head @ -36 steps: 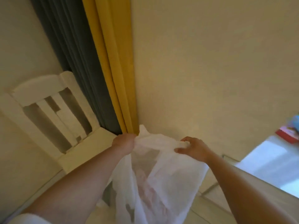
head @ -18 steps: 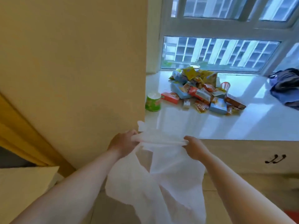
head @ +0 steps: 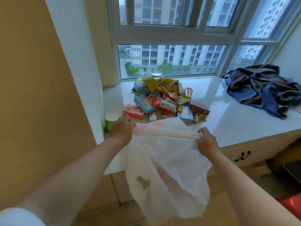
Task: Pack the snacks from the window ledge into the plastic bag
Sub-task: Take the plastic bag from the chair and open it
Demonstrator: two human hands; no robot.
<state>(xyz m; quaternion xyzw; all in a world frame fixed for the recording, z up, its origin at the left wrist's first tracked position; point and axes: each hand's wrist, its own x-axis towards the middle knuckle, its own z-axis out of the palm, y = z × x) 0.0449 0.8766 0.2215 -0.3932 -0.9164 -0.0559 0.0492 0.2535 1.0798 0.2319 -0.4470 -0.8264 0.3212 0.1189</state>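
Observation:
A white plastic bag (head: 169,173) with red print hangs in front of the window ledge (head: 231,121). My left hand (head: 122,128) grips its top edge on the left. My right hand (head: 206,141) pinches the top edge on the right, so the rim is stretched between them. A heap of snacks (head: 164,100) lies on the ledge just beyond the bag: several boxes and packets in red, blue and yellow. A green cup (head: 111,119) stands at the heap's left, partly behind my left hand.
A pile of dark clothes (head: 262,88) lies on the ledge at the right. The beige wall (head: 40,95) is close on the left. Below the ledge are cabinet doors with a black handle (head: 242,156). Something red (head: 291,203) sits on the floor at the right.
The view has swung from the curtain and chair to the window ledge. Both hands have carried the bag up to the ledge and pulled its top edge wider apart.

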